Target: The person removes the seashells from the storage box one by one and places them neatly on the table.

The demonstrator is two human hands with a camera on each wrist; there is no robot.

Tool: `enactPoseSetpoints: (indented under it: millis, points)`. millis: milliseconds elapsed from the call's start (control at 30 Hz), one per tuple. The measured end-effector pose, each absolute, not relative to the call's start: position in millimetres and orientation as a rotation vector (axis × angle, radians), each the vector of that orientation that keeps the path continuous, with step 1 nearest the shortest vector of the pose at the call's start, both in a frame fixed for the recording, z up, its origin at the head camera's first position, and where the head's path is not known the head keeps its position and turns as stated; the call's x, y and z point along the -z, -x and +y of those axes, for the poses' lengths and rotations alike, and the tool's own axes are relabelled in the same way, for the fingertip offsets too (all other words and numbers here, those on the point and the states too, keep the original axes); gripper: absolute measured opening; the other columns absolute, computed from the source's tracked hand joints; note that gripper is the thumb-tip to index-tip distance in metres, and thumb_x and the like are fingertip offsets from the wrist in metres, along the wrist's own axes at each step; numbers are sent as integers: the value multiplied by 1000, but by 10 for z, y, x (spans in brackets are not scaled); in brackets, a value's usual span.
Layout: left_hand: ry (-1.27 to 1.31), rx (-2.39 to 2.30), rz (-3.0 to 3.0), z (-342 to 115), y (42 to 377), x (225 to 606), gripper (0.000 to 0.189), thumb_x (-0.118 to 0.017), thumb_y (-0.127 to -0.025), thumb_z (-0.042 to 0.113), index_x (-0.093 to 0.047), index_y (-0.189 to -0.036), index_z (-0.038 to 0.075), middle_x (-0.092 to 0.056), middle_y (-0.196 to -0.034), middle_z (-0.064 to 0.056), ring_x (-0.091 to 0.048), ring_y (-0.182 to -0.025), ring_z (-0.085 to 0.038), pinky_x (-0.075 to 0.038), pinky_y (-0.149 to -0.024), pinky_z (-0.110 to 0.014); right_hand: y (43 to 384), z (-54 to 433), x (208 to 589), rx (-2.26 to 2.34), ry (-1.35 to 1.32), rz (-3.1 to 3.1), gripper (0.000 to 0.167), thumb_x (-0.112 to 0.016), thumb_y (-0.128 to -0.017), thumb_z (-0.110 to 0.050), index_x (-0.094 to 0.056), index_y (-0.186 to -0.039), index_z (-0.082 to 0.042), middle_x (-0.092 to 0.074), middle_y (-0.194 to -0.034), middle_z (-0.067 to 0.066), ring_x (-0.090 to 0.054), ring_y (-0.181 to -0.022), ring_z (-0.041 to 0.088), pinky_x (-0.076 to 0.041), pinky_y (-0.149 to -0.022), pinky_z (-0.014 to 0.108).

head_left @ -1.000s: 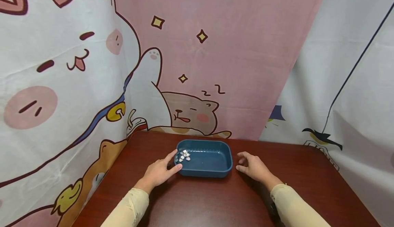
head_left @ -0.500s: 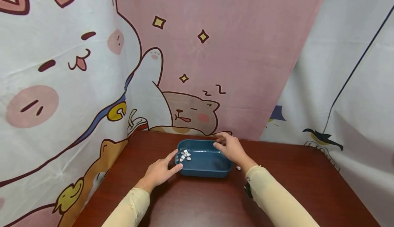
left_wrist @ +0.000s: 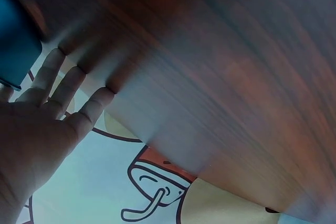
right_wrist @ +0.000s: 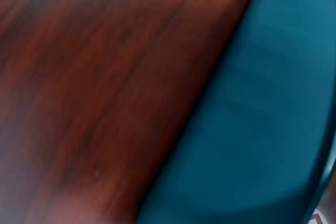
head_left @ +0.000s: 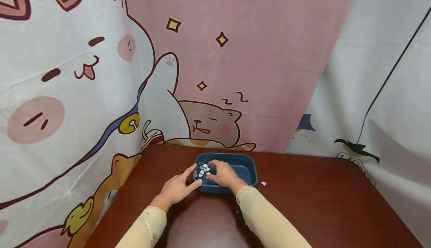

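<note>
While a printed cloth [head_left: 269, 53] hangs behind the blue tray [head_left: 219, 190], a dark-red table [head_left: 320, 203] spreads beneath and around it. The left hand [head_left: 176, 190] touches the tray's left end with thumb and forefinger, its grip spread wide and holding nothing. Over the tray's left half, the right hand [head_left: 224, 174] has thumb and fingers apart; whether that grip has hold of anything I cannot tell. Small white pieces [head_left: 202, 173] cluster inside the tray's left end; one similar piece [head_left: 264, 183] lies just beside its right end.
</note>
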State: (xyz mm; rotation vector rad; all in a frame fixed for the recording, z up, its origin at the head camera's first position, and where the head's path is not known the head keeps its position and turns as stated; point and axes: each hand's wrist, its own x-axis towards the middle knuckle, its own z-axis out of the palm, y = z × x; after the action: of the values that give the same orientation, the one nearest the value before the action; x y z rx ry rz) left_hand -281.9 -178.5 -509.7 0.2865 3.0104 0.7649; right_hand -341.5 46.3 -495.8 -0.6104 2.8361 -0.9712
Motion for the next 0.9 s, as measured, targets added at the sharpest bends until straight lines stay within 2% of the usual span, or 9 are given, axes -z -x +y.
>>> enactPoseSetpoints:
  millis: [233, 400, 567, 900]
  points:
    - [-305, -766, 3011, -1792, 2844, 5120, 81, -51, -101, 75, -32, -169, 36, -71, -141, -13, -67, -128, -39, -55, -99, -66, 3459, 389, 4965, 841, 653, 2823, 64, -87, -92, -29, -63, -145, -3, -69, -141, 19, -66, -130, 35, -51, -113, 55]
    - [-308, -776, 3013, -1791, 2841, 5146, 78, -53, -102, 71, -33, -169, 35, -71, -140, -13, -67, -127, -38, -55, -100, -65, 3490, 337, 4983, 720, 715, 2838, 52, -87, -91, -25, -71, -137, -5, -74, -133, 15, -69, -125, 32, -52, -112, 52]
    - [-316, -783, 3013, -1792, 2840, 5155, 81, -51, -101, 75, -33, -169, 34, -71, -139, -13, -68, -127, -37, -55, -99, -65, 3498, 298, 4965, 621, 765, 2857, 40, -86, -92, -22, -77, -129, -7, -78, -125, 10, -72, -120, 28, -55, -109, 48]
    - [-309, -781, 3004, -1786, 2831, 5148, 81, -50, -101, 75, -32, -169, 34, -71, -140, -12, -66, -130, -38, -53, -103, -66, 3500, 288, 4975, 609, 750, 2860, 33, -83, -95, -20, -79, -126, -9, -79, -124, 7, -72, -120, 27, -55, -109, 48]
